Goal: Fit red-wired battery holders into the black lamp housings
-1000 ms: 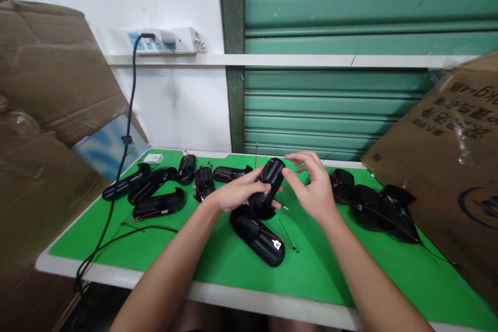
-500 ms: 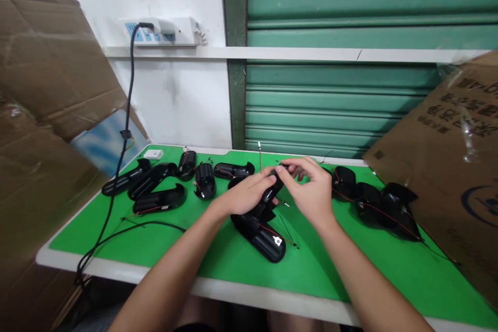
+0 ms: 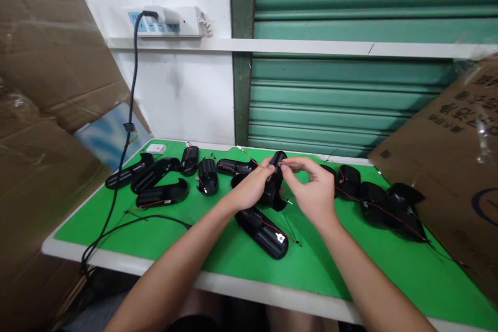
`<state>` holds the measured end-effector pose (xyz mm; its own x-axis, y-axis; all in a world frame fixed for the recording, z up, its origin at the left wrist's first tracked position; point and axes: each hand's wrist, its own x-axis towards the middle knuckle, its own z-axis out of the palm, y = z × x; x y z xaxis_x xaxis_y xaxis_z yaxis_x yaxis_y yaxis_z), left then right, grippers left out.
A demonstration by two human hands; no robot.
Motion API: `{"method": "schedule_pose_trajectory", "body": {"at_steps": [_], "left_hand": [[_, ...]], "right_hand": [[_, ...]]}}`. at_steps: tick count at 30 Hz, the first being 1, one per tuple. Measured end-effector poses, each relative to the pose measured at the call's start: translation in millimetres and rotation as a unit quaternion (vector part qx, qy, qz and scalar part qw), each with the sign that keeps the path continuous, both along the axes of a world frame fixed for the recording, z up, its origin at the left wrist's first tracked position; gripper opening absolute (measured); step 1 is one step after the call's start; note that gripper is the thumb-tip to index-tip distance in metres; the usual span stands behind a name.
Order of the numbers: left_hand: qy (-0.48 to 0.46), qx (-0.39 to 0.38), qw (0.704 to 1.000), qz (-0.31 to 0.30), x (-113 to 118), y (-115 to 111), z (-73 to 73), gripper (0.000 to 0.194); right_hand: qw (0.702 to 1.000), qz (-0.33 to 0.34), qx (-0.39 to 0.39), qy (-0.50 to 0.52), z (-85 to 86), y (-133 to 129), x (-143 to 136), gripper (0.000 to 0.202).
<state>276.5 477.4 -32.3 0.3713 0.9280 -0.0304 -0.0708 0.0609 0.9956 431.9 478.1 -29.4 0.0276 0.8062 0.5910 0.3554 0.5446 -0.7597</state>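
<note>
My left hand (image 3: pixel 251 188) grips a curved black plastic housing (image 3: pixel 275 180) above the middle of the table, with its rounded end pointing away from me. Thumb and forefinger of my right hand (image 3: pixel 314 187) are pinched together at the housing's upper face, on something too small to make out. A thin red wire (image 3: pixel 249 155) with a white plug sticks out past my left fingers. Just below lies another black housing (image 3: pixel 262 233), open side up, with a shiny metal piece (image 3: pixel 280 238) near its rounded end. My left fingertips are partly hidden behind the held housing.
Several black housings (image 3: pixel 161 194) with thin wires lie at the left on the green tabletop (image 3: pixel 218 259). More stand in a row (image 3: pixel 373 205) at the right. A black cable (image 3: pixel 134 78) hangs from a power strip (image 3: pixel 190 21). Cardboard boxes (image 3: pixel 46 62) flank the table.
The held housing has turned more upright, its rounded end now showing above my fingers. Its wire with the white plug has swung left. The view has shifted slightly.
</note>
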Motion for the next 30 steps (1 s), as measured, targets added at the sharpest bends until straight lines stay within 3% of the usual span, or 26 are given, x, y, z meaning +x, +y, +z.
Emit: {"method": "schedule_pose_trajectory", "body": {"at_steps": [3, 6, 11, 19, 30], "left_hand": [[-0.016, -0.006, 1.000, 0.020, 0.3, 1.0, 0.5, 0.055], [0.008, 0.021, 0.999, 0.046, -1.2, 0.9, 2.8, 0.053], [0.053, 0.059, 0.996, 0.051, -2.2, -0.1, 4.1, 0.055], [0.025, 0.058, 0.997, 0.047, 0.1, -0.5, 2.6, 0.063], [0.025, 0.052, 0.997, 0.055, 2.3, -1.1, 6.8, 0.061]], "right_hand": [[0.999, 0.040, -0.004, -0.020, 1.0, 1.9, 2.8, 0.014], [0.992, 0.071, 0.025, -0.104, 2.0, 3.7, 7.5, 0.013], [0.973, 0.078, 0.093, -0.197, 1.7, 5.5, 12.9, 0.017], [0.977, 0.075, 0.065, -0.190, 0.4, 4.3, 13.9, 0.038], [0.977, 0.024, 0.073, -0.197, -3.9, 2.0, 11.5, 0.039]]}}
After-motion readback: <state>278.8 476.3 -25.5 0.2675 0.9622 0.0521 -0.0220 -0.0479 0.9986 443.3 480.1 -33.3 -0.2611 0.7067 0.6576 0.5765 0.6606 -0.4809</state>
